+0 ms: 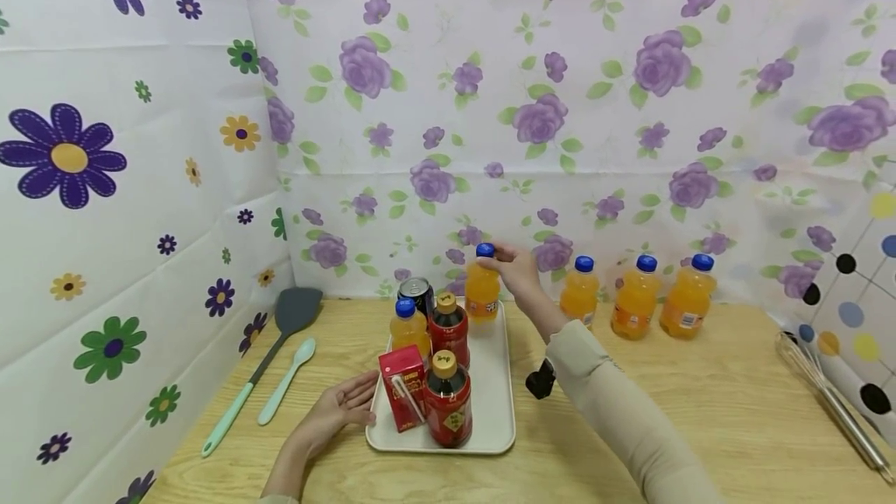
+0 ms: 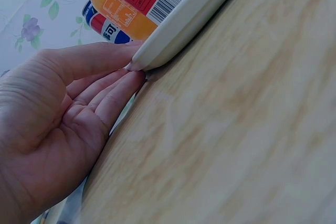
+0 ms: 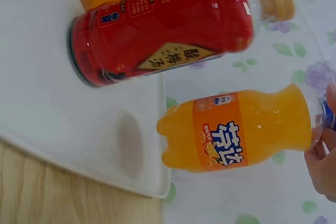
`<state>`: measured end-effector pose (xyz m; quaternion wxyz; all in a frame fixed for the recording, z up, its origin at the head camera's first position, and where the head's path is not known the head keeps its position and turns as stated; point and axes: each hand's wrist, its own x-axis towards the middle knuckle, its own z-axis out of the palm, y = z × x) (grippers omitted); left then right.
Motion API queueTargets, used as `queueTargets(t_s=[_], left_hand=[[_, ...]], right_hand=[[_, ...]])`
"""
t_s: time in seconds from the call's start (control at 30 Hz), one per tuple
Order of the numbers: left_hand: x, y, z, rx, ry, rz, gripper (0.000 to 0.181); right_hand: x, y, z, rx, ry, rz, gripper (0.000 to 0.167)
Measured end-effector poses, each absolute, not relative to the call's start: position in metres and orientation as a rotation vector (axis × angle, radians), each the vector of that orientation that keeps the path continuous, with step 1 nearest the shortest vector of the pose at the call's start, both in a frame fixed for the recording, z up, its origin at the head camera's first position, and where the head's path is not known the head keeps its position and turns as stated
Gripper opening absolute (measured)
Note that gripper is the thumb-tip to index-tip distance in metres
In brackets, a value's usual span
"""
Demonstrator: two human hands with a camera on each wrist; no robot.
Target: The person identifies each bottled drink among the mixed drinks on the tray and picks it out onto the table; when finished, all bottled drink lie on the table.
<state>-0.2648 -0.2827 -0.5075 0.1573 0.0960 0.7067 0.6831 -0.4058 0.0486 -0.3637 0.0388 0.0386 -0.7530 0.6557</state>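
By its blue-capped neck, my right hand (image 1: pixel 516 274) holds an orange soda bottle (image 1: pixel 482 290) upright over the far right of a white tray (image 1: pixel 493 411). In the right wrist view that bottle (image 3: pixel 236 129) hangs just above the tray, its shadow below. My left hand (image 1: pixel 334 413) pinches the tray's left rim, thumb above and fingers beneath in the left wrist view. On the tray stand a red drink carton (image 1: pixel 402 379) with a straw, two dark red bottles with gold caps (image 1: pixel 449 411), another orange soda bottle (image 1: pixel 408 329) and a dark can (image 1: pixel 416 292), partly hidden.
Several orange soda bottles (image 1: pixel 635 302) stand in a row right of the tray. A grey spatula (image 1: pixel 280 333) and pale green spoon (image 1: pixel 287 383) lie left. A whisk (image 1: pixel 836 407) lies far right, and a small black object (image 1: pixel 540 381) beside the right sleeve. Flowered sheets back the table.
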Motion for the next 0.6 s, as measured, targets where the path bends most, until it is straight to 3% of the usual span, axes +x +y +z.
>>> queueTargets(t_s=[0.6], left_hand=[[-0.262,-0.283,-0.504,0.273,2.047,1.928,0.082]], right_hand=[[-0.366,0.102,-0.340,0.270,-2.329,1.993,0.051]])
